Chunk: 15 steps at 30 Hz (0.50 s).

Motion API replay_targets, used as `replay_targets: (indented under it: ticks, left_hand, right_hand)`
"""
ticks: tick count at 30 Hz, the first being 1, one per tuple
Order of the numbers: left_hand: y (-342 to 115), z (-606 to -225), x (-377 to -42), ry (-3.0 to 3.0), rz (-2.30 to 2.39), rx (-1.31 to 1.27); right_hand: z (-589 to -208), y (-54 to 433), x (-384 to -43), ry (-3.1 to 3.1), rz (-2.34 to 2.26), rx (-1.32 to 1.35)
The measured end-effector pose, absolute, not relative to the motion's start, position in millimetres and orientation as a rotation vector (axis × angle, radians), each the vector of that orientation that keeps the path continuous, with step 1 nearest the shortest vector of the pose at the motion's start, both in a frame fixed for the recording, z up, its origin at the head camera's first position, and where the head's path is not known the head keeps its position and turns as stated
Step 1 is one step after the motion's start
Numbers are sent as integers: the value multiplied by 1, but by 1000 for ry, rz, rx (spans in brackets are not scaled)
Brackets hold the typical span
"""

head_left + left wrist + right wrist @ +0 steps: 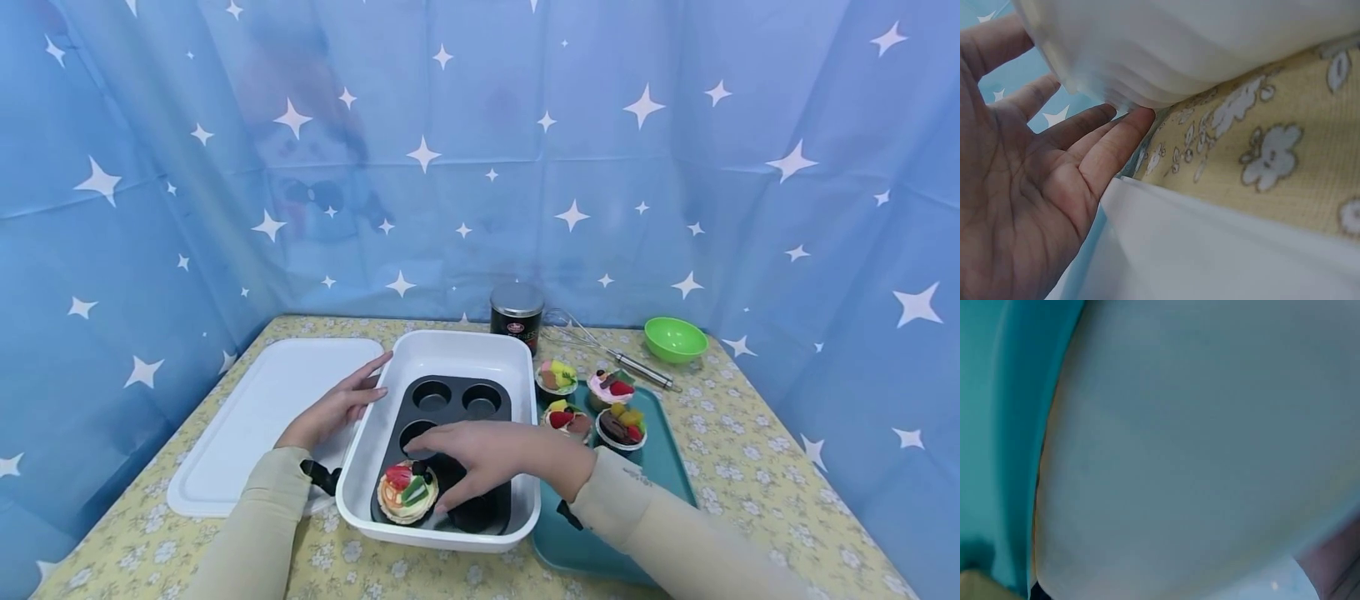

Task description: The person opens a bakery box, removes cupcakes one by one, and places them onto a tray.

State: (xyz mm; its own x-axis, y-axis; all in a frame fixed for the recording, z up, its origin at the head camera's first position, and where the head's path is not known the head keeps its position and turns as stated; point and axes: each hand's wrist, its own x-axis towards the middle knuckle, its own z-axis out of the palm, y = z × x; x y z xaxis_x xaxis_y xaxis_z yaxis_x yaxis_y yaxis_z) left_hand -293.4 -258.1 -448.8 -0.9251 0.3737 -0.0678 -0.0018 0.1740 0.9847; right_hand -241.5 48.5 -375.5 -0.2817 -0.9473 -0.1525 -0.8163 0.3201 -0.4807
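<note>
My left hand (341, 408) rests against the left side of a white rectangular tub (442, 540), its fingers fairly straight. In the left wrist view, the fingertips (1141, 119) are right at the tub's outer wall. Inside the tub lies a dark muffin tin (456, 393) with round cups. A fruit-topped cupcake (407, 493) sits in its near left cup. Over the tin hovers my right hand (495, 458), thumb and fingers spread beside the cupcake and gripping nothing. The tub's wall hides most of this hand in the right wrist view.
Right of the tub, a teal tray (671, 467) holds several decorated cupcakes (621, 427). Behind stand a dark lidded can (516, 321), a whisk (637, 367) and a green bowl (675, 340). A white lid (262, 417) lies flat at left. Starry blue curtains surround the table.
</note>
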Motion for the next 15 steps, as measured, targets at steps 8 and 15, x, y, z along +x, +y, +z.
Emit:
replay_targets:
  ticks: [8,15]
  left_hand:
    - [-258,-449,-294,2169,1804,349]
    - [-259,-449,-293,2175,1799,344]
  right_hand:
    - [-390,36,-236,2186,-408,-1652]
    - [-397,29,-230,2288,-383,-1658]
